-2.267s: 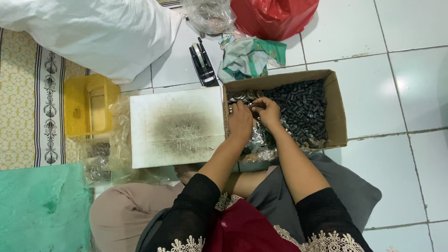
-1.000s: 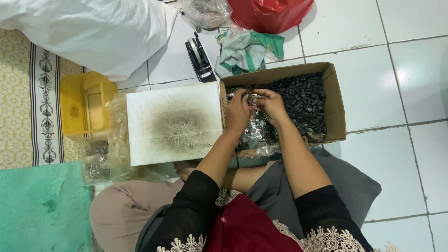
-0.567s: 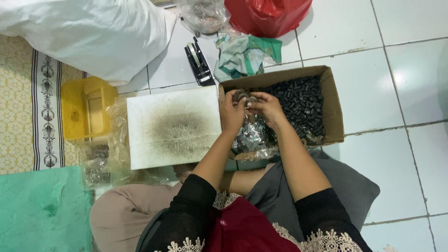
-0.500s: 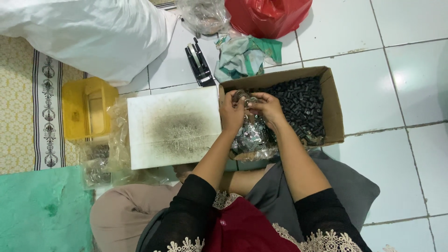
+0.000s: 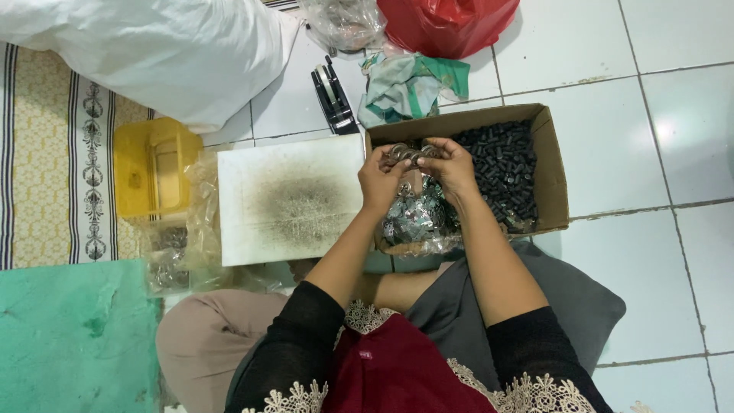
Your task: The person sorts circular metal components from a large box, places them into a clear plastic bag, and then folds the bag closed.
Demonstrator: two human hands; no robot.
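Between the fingertips of both hands, over the near-left corner of the cardboard box point(image 5: 552, 164): a short stack of silvery metal rings point(image 5: 409, 153), pinched end to end. Left hand point(image 5: 380, 181) curled closed on the left end of the row, right hand point(image 5: 453, 166) curled closed on the right end, thumbs and forefingers tight against the metal. Long axis of the row lying roughly left to right across the view, sagging slightly at the middle, ring faces turned sideways toward each palm. Exact count of rings too small to tell.

Just below the hands, a clear plastic bag point(image 5: 417, 218) full of loose silvery rings, resting in the box's near-left part. Beyond, filling the right part of the box, a heap of small dark cylindrical pieces point(image 5: 505, 164). Beside the box on the left, touching or nearly so, a white board point(image 5: 290, 199) with a dark smudge at its centre. Farther left, a yellow plastic container point(image 5: 149, 168). Beyond the board, a black tape dispenser point(image 5: 330, 90), a crumpled green cloth point(image 5: 413, 84), a red plastic bag point(image 5: 447, 23), a white sack point(image 5: 153, 46).
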